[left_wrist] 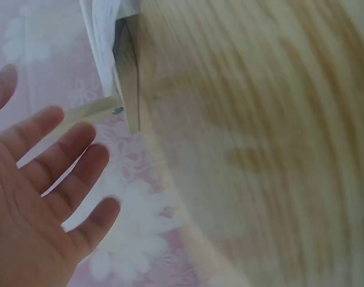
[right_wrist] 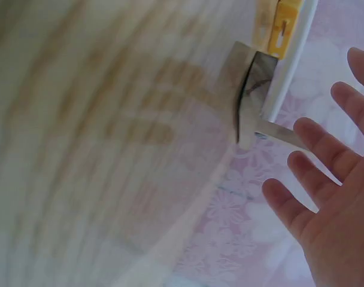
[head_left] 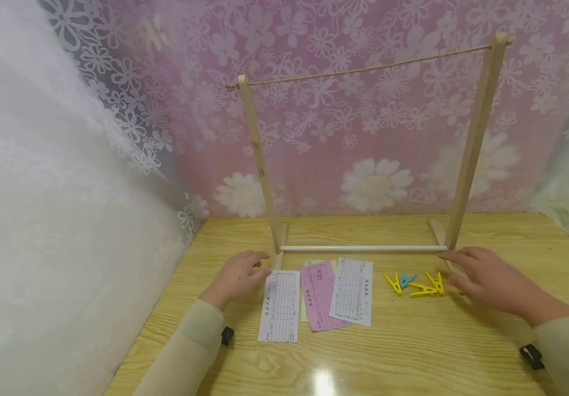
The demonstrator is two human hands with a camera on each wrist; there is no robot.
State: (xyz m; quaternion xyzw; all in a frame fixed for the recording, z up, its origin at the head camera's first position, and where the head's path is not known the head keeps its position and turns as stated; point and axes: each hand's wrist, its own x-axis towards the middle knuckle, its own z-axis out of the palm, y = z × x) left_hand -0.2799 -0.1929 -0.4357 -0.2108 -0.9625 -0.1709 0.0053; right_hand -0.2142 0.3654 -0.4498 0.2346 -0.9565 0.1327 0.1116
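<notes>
My left hand (head_left: pixel 239 276) hovers beside the left foot of a wooden frame, its fingers loosely spread and holding nothing. Nearest to it lies a white printed slip (head_left: pixel 280 308). A pink slip (head_left: pixel 318 297) and a second white slip (head_left: pixel 354 291) overlap to its right, partly covering a pale yellow slip (head_left: pixel 304 313). By the frame's right foot is my right hand (head_left: pixel 492 278), also relaxed and holding nothing. Several yellow clothespins (head_left: pixel 425 290) and a blue clothespin (head_left: pixel 405 279) lie to its left. Both wrist views show the palms with fingers apart.
The wooden frame has a left post (head_left: pixel 259 159) and a taller-looking right post (head_left: pixel 474 148). A thin rope (head_left: pixel 363 70) joins their tops, and a white rod (head_left: pixel 363 248) joins them low down. Floral curtains (head_left: pixel 378 137) hang behind the wooden table (head_left: pixel 388 357).
</notes>
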